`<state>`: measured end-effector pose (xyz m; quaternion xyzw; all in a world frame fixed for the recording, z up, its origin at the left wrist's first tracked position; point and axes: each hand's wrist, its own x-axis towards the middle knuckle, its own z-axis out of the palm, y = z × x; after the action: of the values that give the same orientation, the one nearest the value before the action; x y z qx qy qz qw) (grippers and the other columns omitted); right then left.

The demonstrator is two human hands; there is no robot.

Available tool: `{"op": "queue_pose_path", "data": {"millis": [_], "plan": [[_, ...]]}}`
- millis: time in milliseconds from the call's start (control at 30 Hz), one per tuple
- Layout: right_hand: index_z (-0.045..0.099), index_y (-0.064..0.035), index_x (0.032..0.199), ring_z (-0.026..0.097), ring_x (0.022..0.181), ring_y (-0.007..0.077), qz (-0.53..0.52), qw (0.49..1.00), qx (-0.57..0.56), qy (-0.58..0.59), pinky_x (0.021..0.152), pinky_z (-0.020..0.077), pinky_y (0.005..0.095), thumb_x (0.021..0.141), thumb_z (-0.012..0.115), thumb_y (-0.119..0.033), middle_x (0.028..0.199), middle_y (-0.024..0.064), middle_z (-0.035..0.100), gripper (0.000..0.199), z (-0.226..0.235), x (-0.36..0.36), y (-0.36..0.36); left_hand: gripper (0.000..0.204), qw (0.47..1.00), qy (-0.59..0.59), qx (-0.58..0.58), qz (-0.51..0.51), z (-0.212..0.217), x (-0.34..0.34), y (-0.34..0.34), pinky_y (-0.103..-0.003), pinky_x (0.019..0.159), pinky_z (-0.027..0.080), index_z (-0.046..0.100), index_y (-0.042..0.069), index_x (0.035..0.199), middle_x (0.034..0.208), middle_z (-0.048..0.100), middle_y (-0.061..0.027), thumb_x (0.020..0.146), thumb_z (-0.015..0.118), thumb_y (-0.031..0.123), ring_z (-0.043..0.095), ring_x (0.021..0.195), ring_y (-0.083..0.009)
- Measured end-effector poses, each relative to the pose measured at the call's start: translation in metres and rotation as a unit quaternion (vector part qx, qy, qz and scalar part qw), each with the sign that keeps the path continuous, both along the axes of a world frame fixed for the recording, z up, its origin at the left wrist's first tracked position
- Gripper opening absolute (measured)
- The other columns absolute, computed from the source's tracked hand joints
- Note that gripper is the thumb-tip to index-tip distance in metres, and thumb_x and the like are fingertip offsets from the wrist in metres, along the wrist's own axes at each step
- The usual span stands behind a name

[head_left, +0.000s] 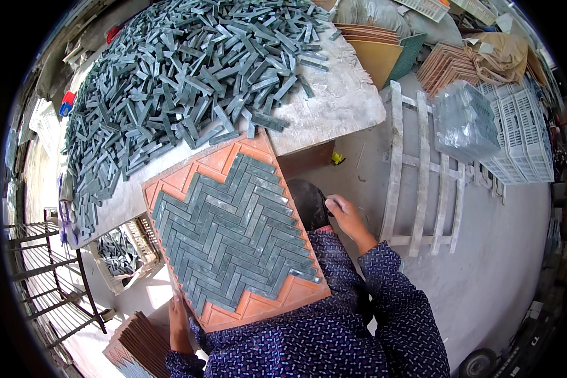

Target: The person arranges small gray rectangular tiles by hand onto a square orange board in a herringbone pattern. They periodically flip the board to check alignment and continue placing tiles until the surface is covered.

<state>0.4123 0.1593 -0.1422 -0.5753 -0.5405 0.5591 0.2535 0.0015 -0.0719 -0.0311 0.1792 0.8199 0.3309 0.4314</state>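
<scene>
Between the table and the person's lap: orange herringbone tray, mostly filled with green strip tiles | left hand: at the tray's lower left edge, fingers part-hidden, grip I can't tell | right hand: fingers curled beside a dark round object, clamped or not I can't tell | tabletop: heap of loose tiles
</scene>
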Motion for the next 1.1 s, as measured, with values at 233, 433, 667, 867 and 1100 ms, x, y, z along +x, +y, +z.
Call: {"op": "queue_pose_path", "data": {"millis": [233,433,667,867,1100], "plan": [[0.055,0.0001,0.119,0.055,0.111,0.0327,0.049,0.948,0.226,-0.219,0.092,0.0438,0.0394,0.089,0.054,-0.022,0.117,0.0215,0.058,0.037,-0.042,-0.035,0.101,0.072,0.997,0.019,-0.068,0.027,-0.054,-0.042,-0.029,-0.029,0.061,0.046,0.047,-0.006,0.116,0.088,0.052,-0.0099,0.091,0.038,0.062,0.052,0.074,-0.0169],[0.053,-0.0023,0.124,0.051,0.117,0.0328,0.058,0.893,0.328,-0.302,0.099,0.0401,0.0409,0.089,0.047,-0.016,0.126,0.0201,0.053,0.038,-0.051,-0.071,0.166,0.074,0.996,0.027,-0.080,0.021,0.001,0.000,0.014,-0.033,0.089,0.036,0.038,-0.007,0.130,0.118,0.045,-0.0168,0.093,0.038,0.057,0.044,0.108,-0.0233],[0.055,-0.0025,0.121,0.052,0.115,0.0314,0.034,0.884,0.354,-0.302,0.097,0.0409,0.0402,0.087,0.047,-0.014,0.124,0.0189,0.054,0.037,-0.071,-0.085,0.175,0.071,1.000,0.013,0.011,-0.018,-0.016,-0.010,0.009,-0.038,0.101,0.035,0.039,-0.008,0.133,0.135,0.044,-0.0188,0.096,0.034,0.053,0.044,0.122,-0.0258],[0.057,-0.0027,0.118,0.053,0.113,0.0301,0.032,0.889,0.347,-0.298,0.096,0.0416,0.0396,0.085,0.047,-0.013,0.122,0.0178,0.055,0.036,-0.076,-0.097,0.176,0.075,0.981,0.112,-0.015,-0.158,0.004,-0.001,-0.006,-0.044,0.111,0.023,0.027,0.004,0.143,0.144,0.035,-0.0182,0.082,0.065,0.026,0.029,0.132,-0.0434],[0.059,-0.0030,0.114,0.053,0.110,0.0286,0.018,0.895,0.324,-0.307,0.094,0.0424,0.0389,0.083,0.047,-0.011,0.120,0.0166,0.056,0.035,-0.087,-0.083,0.171,0.071,0.987,0.099,0.023,-0.122,-0.014,-0.005,0.020,-0.043,0.110,0.024,0.028,0.003,0.142,0.144,0.036,-0.0178,0.084,0.061,0.027,0.031,0.131,-0.0415]]}}
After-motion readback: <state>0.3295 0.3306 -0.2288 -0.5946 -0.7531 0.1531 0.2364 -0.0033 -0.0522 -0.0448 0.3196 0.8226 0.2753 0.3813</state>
